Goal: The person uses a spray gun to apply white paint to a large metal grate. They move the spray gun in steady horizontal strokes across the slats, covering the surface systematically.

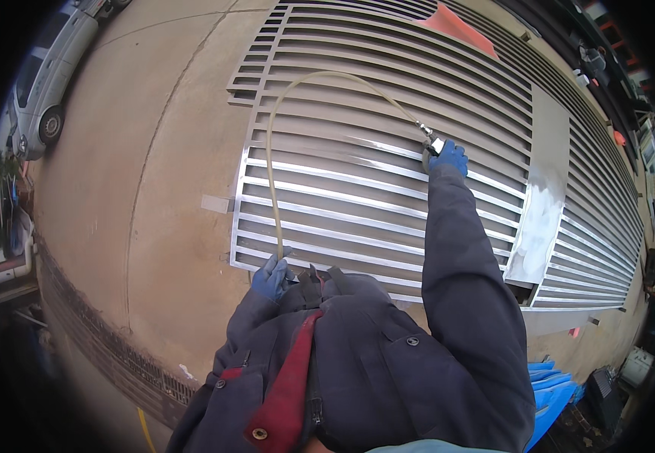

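Observation:
A large slatted metal gate panel [241, 181] lies flat before me, its nearer slats bright and shiny, its farther ones dull grey-brown. My right hand [451, 158], in a blue glove, reaches far out with its fingers wrapped round a small air-powered sander [438, 146]. The tool rests on or just over a slat where bright metal meets dull; its working face is hidden. From its fitting a yellowish air hose [271, 143] arches left and back toward me. My left hand [270, 279], also blue-gloved, is closed round that hose near the panel's close left corner.
A wide flat plate [545, 208], part bright, joins more slats at the right. Orange-red sheeting [460, 29] lies at the far edge. Concrete [180, 181] stretches left toward a parked silver vehicle [52, 83] and a drain grating [101, 332]. Blue sheets [550, 392] sit at lower right.

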### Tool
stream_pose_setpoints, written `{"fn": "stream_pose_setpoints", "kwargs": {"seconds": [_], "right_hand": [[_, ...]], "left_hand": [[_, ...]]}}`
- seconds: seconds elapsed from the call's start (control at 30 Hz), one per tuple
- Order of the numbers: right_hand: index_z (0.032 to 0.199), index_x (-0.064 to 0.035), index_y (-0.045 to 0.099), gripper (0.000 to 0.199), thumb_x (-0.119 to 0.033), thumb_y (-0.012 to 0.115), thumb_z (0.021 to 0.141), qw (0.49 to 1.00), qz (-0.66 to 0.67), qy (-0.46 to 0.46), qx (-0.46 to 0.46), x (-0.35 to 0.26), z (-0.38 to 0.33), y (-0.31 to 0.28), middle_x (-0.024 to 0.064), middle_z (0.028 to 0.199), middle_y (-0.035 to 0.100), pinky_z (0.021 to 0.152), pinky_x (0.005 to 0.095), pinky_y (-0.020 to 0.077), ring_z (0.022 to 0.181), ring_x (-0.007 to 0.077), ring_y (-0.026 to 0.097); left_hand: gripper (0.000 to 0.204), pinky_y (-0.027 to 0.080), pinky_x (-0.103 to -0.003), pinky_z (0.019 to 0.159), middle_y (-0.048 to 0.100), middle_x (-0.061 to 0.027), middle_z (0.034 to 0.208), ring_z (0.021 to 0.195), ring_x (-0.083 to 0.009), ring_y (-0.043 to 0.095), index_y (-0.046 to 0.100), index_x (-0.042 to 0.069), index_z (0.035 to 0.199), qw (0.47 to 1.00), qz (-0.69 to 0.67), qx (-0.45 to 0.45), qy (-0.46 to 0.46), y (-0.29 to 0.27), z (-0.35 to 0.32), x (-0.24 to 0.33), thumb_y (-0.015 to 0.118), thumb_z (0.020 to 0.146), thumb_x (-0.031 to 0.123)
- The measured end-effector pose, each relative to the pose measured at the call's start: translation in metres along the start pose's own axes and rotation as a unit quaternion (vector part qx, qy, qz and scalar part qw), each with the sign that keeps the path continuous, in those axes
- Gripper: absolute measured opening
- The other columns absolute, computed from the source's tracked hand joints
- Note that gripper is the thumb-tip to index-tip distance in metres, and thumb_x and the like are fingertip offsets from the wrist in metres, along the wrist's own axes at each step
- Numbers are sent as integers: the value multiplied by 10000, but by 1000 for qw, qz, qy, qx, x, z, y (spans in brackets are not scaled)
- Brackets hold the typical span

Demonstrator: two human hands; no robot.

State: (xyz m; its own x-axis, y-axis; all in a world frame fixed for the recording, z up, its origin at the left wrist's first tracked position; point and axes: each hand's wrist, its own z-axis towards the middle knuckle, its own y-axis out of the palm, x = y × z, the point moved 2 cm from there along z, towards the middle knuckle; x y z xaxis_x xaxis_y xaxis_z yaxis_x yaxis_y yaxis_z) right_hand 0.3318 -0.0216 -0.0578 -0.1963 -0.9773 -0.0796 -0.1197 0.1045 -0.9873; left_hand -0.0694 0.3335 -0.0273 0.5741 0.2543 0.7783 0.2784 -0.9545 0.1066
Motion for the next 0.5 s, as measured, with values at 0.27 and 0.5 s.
{"fn": "stream_pose_setpoints", "kwargs": {"seconds": [0.27,0.5], "right_hand": [[1294,-141,594,489,-349,750,880,998,10,-62,17,-10,-14,3,194,1260,584,921,528,566,1172,421,609],[1329,-175,572,525,-396,737,882,989,-46,-137,-20,-24,-15,10,197,1316,563,973,513,551,1220,417,594]], "left_hand": [[390,441,-189,607,635,4,801,640,-35,522,539,88,1468,1000,-5,19,-9,-3,-5,0,473,1123,257],[393,459,-195,589,635,2,799,617,-38,529,535,95,1471,999,-45,7,-9,-1,-1,-5,468,1122,263]]}}
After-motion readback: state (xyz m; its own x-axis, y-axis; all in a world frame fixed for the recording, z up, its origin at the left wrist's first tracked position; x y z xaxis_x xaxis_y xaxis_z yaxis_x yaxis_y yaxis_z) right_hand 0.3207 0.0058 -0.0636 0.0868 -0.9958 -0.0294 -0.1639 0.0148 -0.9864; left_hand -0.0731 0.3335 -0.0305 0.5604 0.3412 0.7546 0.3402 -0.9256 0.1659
